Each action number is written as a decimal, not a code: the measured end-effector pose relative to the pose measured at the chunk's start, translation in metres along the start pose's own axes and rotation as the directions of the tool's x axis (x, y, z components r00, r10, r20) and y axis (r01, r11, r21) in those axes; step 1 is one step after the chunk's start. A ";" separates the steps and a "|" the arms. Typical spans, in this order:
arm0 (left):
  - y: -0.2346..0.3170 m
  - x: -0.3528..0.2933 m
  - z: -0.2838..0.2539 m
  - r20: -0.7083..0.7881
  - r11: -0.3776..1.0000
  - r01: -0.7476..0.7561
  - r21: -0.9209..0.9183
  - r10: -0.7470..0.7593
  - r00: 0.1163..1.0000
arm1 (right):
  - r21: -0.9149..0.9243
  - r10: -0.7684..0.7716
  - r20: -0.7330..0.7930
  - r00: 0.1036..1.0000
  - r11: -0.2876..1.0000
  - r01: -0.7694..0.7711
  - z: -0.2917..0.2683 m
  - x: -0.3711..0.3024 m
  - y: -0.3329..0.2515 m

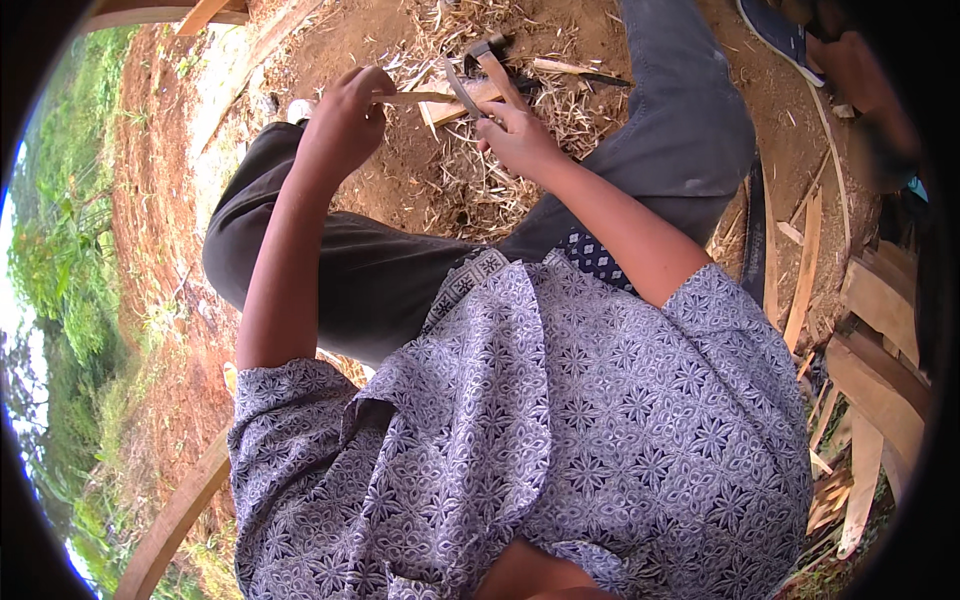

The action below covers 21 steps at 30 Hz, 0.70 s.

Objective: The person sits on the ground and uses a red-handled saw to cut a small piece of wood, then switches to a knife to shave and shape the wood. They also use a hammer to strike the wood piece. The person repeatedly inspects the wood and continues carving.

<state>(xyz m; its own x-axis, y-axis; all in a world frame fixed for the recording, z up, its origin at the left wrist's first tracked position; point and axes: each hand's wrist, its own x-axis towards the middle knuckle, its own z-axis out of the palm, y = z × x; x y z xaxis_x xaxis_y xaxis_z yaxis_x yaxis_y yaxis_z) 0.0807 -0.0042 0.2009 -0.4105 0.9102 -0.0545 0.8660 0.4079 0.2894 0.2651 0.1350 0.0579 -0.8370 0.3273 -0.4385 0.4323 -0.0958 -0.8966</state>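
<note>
A thin wooden stick (415, 98) is gripped at one end by my left hand (345, 125), its fingers curled around it. My right hand (520, 143) is closed on a knife, whose curved blade (461, 90) points away from me and crosses near the stick's free end. The knife's handle is mostly hidden by my fingers. Just beyond the right hand lies a hammer-like tool with a dark metal head (487, 48) and a wooden handle (502, 80); its lower end passes behind my fingers. A pale wood block (452, 108) rests on the ground beneath the blade.
Wood shavings (490, 190) litter the brown soil between my legs. A stick with a dark end (580, 72) lies near my right knee. Wood offcuts (870, 380) are piled at the right, and another person's shoe (785, 40) is at the upper right. A wooden beam (180, 515) stands lower left.
</note>
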 end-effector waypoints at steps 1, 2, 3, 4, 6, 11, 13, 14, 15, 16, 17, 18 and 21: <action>0.001 -0.006 0.010 -0.010 0.999 -0.040 0.011 0.041 0.999 | 0.024 -0.100 -0.059 0.993 0.995 0.101 0.006 -0.001 0.001; 0.004 -0.010 0.017 -0.018 0.997 -0.081 0.020 0.081 0.997 | -0.021 -0.146 -0.095 0.985 0.989 0.145 0.009 0.001 0.002; 0.006 -0.012 0.020 0.012 0.989 -0.148 0.010 0.148 0.989 | -0.067 -0.192 -0.128 0.973 0.980 0.185 0.011 0.004 0.003; 0.009 -0.015 0.021 0.020 0.988 -0.152 0.039 0.151 0.988 | -0.116 -0.239 -0.159 0.958 0.968 0.222 0.013 0.007 0.004; 0.019 -0.025 0.021 0.027 0.984 -0.147 0.103 0.145 0.989 | -0.135 -0.196 -0.062 0.979 0.973 0.187 0.011 0.006 -0.008; 0.013 -0.024 0.023 0.070 0.948 -0.212 0.237 0.201 0.977 | -0.117 -0.259 0.034 0.965 0.958 0.261 0.014 0.002 -0.032; 0.015 -0.017 0.019 0.070 0.903 -0.296 0.312 0.289 0.955 | -0.146 -0.372 0.003 0.928 0.918 0.368 0.019 0.007 -0.030; 0.015 -0.015 0.018 0.056 0.890 -0.315 0.329 0.314 0.948 | -0.167 -0.311 0.013 0.950 0.936 0.309 0.018 0.011 -0.027; 0.016 -0.011 0.017 0.042 0.877 -0.332 0.347 0.340 0.940 | -0.188 -0.249 0.022 0.968 0.950 0.249 0.016 0.015 -0.023; 0.016 -0.009 0.017 0.028 0.863 -0.349 0.365 0.365 0.931 | -0.210 -0.186 0.029 0.982 0.959 0.188 0.014 0.020 -0.018; 0.012 -0.007 0.016 0.065 0.859 -0.347 0.376 0.349 0.935 | -0.207 -0.164 -0.019 0.986 0.966 0.157 0.016 0.021 -0.017; 0.009 -0.003 0.016 0.040 0.848 -0.353 0.396 0.368 0.929 | -0.144 -0.208 -0.012 0.978 0.968 0.204 0.018 0.022 -0.017; 0.004 0.006 0.012 0.042 0.822 -0.357 0.443 0.379 0.925 | 0.003 -0.271 0.011 0.962 0.962 0.271 0.017 0.011 -0.034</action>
<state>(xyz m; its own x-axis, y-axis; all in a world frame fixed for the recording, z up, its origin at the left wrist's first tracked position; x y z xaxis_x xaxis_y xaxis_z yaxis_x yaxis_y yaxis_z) 0.0848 0.0036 0.1900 -0.0394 0.9990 0.0187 0.9853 0.0420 -0.1658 0.2355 0.1254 0.0824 -0.9264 0.3311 -0.1793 0.1879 -0.0060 -0.9822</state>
